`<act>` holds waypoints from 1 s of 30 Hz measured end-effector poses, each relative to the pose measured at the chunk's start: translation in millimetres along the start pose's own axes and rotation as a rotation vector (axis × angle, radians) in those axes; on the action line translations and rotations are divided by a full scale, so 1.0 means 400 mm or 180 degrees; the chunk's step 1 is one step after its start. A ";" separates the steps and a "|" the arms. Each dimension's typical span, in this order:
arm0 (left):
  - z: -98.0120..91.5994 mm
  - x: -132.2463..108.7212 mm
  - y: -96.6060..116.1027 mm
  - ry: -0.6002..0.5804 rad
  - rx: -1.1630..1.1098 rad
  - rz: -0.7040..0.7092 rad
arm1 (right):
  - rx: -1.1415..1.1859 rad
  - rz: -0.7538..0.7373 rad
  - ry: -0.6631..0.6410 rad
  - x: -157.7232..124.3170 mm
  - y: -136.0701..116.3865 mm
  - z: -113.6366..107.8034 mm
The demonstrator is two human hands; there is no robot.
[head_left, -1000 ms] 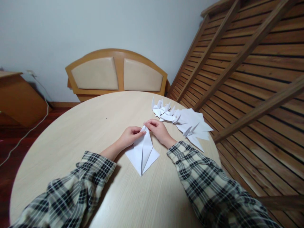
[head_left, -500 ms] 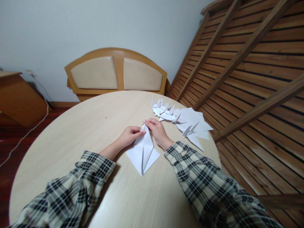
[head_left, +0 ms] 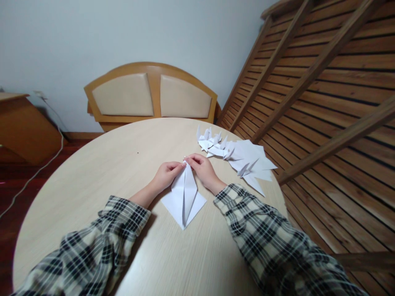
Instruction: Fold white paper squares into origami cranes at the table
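A white sheet of folded origami paper (head_left: 189, 193) lies in front of me, with a long kite-shaped flap on top and a lengthwise slit down its middle. Its narrow tip points away from me, and the wider square corner points toward me. My left hand (head_left: 166, 174) pinches the far tip from the left side, thumb on top. From the right, my right hand (head_left: 203, 168) pinches the same tip, its thumb and index finger meeting the left fingertips. The very end of the tip is partly hidden by the fingers.
Several folded paper cranes (head_left: 211, 139) stand on the round table (head_left: 101, 172) at the back right. White paper sheets (head_left: 257, 158) are spread beside them. A slatted wooden frame (head_left: 327, 123) leans along the right, and a padded headboard (head_left: 123, 94) stands behind the table.
My left hand has slid up to the paper's tip, where its thumb now meets the right fingers. The paper has shifted slightly left.
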State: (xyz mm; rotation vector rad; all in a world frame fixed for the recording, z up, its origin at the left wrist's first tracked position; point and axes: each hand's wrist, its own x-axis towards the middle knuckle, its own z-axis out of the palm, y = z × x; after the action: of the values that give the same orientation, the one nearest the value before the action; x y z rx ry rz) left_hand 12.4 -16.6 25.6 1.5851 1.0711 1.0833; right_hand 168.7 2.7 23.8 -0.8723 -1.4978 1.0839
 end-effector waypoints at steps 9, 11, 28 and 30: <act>0.001 0.008 -0.012 0.0512 -0.0163 -0.0018 | -0.0382 0.0465 -0.0780 -0.002 -0.001 -0.040; 0.001 0.008 -0.012 0.0558 -0.0117 -0.0028 | -0.0485 0.0361 -0.0883 -0.003 -0.002 -0.042; -0.001 0.011 -0.018 0.0542 0.0009 0.0058 | -0.0900 0.0148 -0.0800 -0.006 -0.003 -0.040; -0.002 0.011 -0.018 0.0518 0.0065 0.0071 | -0.0963 0.0084 -0.0797 -0.005 0.001 -0.041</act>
State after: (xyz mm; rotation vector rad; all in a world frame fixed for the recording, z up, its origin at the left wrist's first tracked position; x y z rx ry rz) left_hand 11.7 -10.8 19.7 1.5488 1.1776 1.2367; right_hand 185.3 4.0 23.5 -0.9924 -1.8989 1.0293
